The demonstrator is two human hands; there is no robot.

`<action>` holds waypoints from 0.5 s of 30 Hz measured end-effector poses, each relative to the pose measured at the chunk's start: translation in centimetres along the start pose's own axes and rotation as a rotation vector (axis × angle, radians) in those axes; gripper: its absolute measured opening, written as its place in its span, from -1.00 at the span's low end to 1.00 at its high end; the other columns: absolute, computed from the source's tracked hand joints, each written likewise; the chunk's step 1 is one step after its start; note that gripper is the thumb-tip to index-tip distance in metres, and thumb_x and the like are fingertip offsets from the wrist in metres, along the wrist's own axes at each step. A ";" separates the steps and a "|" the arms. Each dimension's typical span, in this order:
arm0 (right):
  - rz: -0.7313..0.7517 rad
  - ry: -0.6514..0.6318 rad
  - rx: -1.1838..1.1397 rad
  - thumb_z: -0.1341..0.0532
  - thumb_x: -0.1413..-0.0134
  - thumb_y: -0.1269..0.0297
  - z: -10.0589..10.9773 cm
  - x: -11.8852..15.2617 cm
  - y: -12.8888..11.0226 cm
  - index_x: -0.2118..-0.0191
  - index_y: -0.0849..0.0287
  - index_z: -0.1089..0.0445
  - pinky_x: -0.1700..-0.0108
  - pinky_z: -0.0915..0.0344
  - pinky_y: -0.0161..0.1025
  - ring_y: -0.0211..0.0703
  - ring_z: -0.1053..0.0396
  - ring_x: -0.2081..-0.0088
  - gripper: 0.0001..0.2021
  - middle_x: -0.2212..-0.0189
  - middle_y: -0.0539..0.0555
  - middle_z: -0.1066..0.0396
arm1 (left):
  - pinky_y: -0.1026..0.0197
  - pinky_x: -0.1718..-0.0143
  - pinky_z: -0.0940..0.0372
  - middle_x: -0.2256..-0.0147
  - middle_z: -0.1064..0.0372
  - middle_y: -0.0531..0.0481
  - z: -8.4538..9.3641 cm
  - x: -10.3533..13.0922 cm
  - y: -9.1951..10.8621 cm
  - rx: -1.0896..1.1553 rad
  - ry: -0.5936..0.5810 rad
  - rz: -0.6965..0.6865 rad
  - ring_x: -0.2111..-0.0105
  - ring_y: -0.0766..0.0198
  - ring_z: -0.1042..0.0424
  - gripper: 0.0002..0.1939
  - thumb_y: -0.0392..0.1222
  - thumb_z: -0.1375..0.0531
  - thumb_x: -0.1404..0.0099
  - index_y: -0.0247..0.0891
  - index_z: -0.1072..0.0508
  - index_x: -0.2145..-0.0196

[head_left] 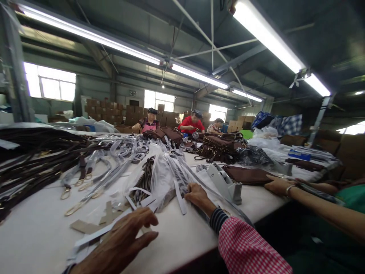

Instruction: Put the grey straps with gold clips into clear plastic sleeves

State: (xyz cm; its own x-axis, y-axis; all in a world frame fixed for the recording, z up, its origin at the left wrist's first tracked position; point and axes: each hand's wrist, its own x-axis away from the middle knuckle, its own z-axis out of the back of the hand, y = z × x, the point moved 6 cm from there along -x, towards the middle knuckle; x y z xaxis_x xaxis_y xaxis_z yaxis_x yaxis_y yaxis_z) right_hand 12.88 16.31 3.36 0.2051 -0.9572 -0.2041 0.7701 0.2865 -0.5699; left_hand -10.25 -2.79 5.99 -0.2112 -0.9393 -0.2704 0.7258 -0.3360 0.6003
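My left hand (128, 236) rests flat on the white table (37, 232) near the front edge, fingers spread over white paper strips (94, 234) and tan cardboard pieces (85, 227). My right hand (196, 195), in a red checked sleeve with a striped cuff, lies further out, its fingers curled onto a clear plastic bag (161, 179) that holds dark strap pieces. Whether it grips the bag is unclear. A grey tape dispenser (225, 182) stands just right of that hand.
Brown straps with gold clasps (42, 160) pile up at left. Plastic-wrapped straps (125, 152) cover the middle. A co-worker's hand with a bracelet (278, 185) rests on a brown bag piece (246, 175) at right. Three more people (191, 123) sit at the far end with brown handbags (219, 146).
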 end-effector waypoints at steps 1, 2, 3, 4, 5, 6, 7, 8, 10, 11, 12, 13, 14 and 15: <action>-0.004 0.014 -0.037 -0.31 0.12 0.40 0.6 -0.1 -0.2 0.47 0.16 -0.29 0.31 -0.12 -0.26 -0.10 -0.38 0.30 -0.85 0.45 0.02 -0.41 | 0.04 -0.04 -0.35 0.06 -0.51 -0.04 -1.2 -0.9 1.1 0.065 -0.024 0.015 0.07 0.01 -0.46 -0.63 0.24 -0.15 -0.39 -0.01 -0.55 0.07; -0.002 0.027 -0.080 -0.29 0.10 0.40 1.4 -0.2 -0.6 0.48 0.14 -0.24 0.33 -0.12 -0.27 -0.12 -0.36 0.33 -0.83 0.47 0.01 -0.39 | 0.05 0.00 -0.35 0.09 -0.52 -0.05 -2.4 -2.0 2.0 0.142 -0.038 0.029 0.10 0.03 -0.46 -0.61 0.25 -0.17 -0.38 -0.05 -0.56 0.08; 0.007 0.038 -0.128 -0.26 0.04 0.37 2.4 -0.1 -1.0 0.46 0.13 -0.22 0.35 -0.13 -0.27 -0.14 -0.35 0.36 -0.84 0.49 0.00 -0.38 | 0.07 0.03 -0.35 0.11 -0.52 -0.07 -3.8 -3.1 2.7 0.232 -0.077 0.038 0.10 0.03 -0.46 -0.59 0.25 -0.19 -0.37 -0.10 -0.57 0.10; 0.021 0.042 -0.171 -0.22 -0.03 0.33 3.4 0.1 -1.5 0.42 0.12 -0.21 0.37 -0.14 -0.28 -0.16 -0.34 0.41 -0.86 0.51 -0.02 -0.37 | 0.10 0.11 -0.37 0.15 -0.52 -0.10 -5.1 -4.4 3.2 0.350 -0.122 0.055 0.11 0.03 -0.47 -0.56 0.26 -0.20 -0.36 -0.17 -0.57 0.15; 0.038 0.025 -0.237 -0.19 -0.11 0.27 4.3 0.5 -2.0 0.38 0.11 -0.20 0.40 -0.14 -0.29 -0.19 -0.30 0.47 -0.87 0.55 -0.04 -0.35 | 0.12 0.24 -0.37 0.18 -0.52 -0.13 -6.5 -5.7 3.4 0.512 -0.163 0.114 0.15 0.02 -0.48 -0.52 0.28 -0.21 -0.33 -0.23 -0.56 0.17; 0.055 -0.009 -0.318 -0.16 -0.17 0.20 5.2 1.2 -2.5 0.34 0.09 -0.19 0.45 -0.12 -0.29 -0.22 -0.24 0.54 -0.86 0.59 -0.07 -0.31 | 0.14 0.26 -0.37 0.14 -0.53 -0.17 -7.5 -7.0 3.5 0.671 -0.170 0.183 0.13 0.01 -0.49 -0.48 0.30 -0.21 -0.33 -0.27 -0.55 0.16; 0.068 -0.051 -0.404 -0.15 -0.20 0.11 5.9 2.2 -2.9 0.32 0.08 -0.17 0.50 -0.07 -0.30 -0.25 -0.16 0.60 -0.81 0.64 -0.11 -0.24 | 0.14 0.24 -0.38 0.09 -0.53 -0.21 -8.4 -8.4 3.8 0.818 -0.160 0.238 0.11 0.01 -0.51 -0.45 0.32 -0.21 -0.33 -0.29 -0.53 0.13; 0.079 -0.100 -0.484 -0.16 -0.20 0.03 6.5 3.4 -3.1 0.31 0.07 -0.17 0.54 -0.02 -0.30 -0.28 -0.08 0.64 -0.75 0.67 -0.14 -0.18 | 0.12 0.24 -0.39 0.08 -0.53 -0.24 -8.9 -9.8 4.1 0.976 -0.130 0.288 0.11 0.01 -0.52 -0.43 0.31 -0.25 -0.31 -0.31 -0.51 0.10; 0.077 -0.207 -0.569 -0.21 -0.15 -0.09 7.1 6.8 -2.7 0.33 0.08 -0.21 0.57 0.03 -0.31 -0.31 -0.02 0.66 -0.66 0.68 -0.15 -0.11 | 0.09 0.22 -0.42 0.11 -0.55 -0.28 -9.4 -12.5 4.7 1.254 -0.016 0.369 0.18 0.02 -0.57 -0.47 0.23 -0.30 -0.32 -0.35 -0.49 0.09; 0.072 -0.258 -0.552 -0.22 -0.15 -0.11 7.2 8.8 -2.2 0.33 0.09 -0.26 0.57 -0.01 -0.31 -0.31 -0.08 0.64 -0.65 0.66 -0.12 -0.15 | 0.09 0.24 -0.44 0.15 -0.56 -0.28 -9.5 -13.8 4.9 1.363 0.055 0.408 0.24 0.04 -0.58 -0.52 0.17 -0.29 -0.36 -0.37 -0.48 0.11; 0.052 -0.299 -0.496 -0.22 -0.17 -0.15 7.3 11.1 -1.2 0.32 0.09 -0.33 0.56 -0.07 -0.30 -0.28 -0.17 0.62 -0.63 0.61 -0.08 -0.22 | 0.10 0.26 -0.45 0.19 -0.56 -0.27 -9.4 -15.0 5.0 1.436 0.125 0.444 0.29 0.08 -0.59 -0.59 0.10 -0.24 -0.43 -0.38 -0.46 0.13; 0.032 -0.321 -0.414 -0.19 -0.19 -0.22 7.5 13.5 -0.1 0.28 0.07 -0.40 0.54 -0.17 -0.27 -0.22 -0.29 0.56 -0.59 0.55 -0.02 -0.31 | 0.13 0.28 -0.45 0.22 -0.55 -0.25 -9.4 -16.1 4.9 1.479 0.187 0.481 0.33 0.13 -0.58 -0.64 0.04 -0.18 -0.49 -0.38 -0.45 0.15; 0.015 -0.340 -0.368 -0.24 -0.16 -0.24 7.7 15.9 1.1 0.25 0.05 -0.45 0.51 -0.25 -0.24 -0.15 -0.39 0.49 -0.58 0.48 0.03 -0.40 | 0.16 0.31 -0.45 0.25 -0.54 -0.21 -9.4 -17.1 4.8 1.500 0.240 0.513 0.37 0.19 -0.56 -0.68 -0.01 -0.11 -0.54 -0.38 -0.43 0.16; -0.001 -0.351 -0.334 -0.29 -0.12 -0.24 8.1 18.3 2.3 0.22 0.03 -0.48 0.49 -0.31 -0.20 -0.07 -0.45 0.41 -0.58 0.41 0.08 -0.45 | 0.20 0.35 -0.45 0.27 -0.52 -0.15 -9.4 -18.0 4.5 1.508 0.275 0.533 0.40 0.25 -0.53 -0.69 -0.05 -0.08 -0.57 -0.37 -0.43 0.15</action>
State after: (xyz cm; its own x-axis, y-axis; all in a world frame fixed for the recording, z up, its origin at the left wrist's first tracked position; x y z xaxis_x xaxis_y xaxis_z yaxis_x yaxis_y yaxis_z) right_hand 23.26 -0.88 4.74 0.4402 -0.8968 0.0448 0.5458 0.2277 -0.8064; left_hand 2.97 13.21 6.50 0.0780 -0.9808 0.1790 -0.6277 0.0912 0.7731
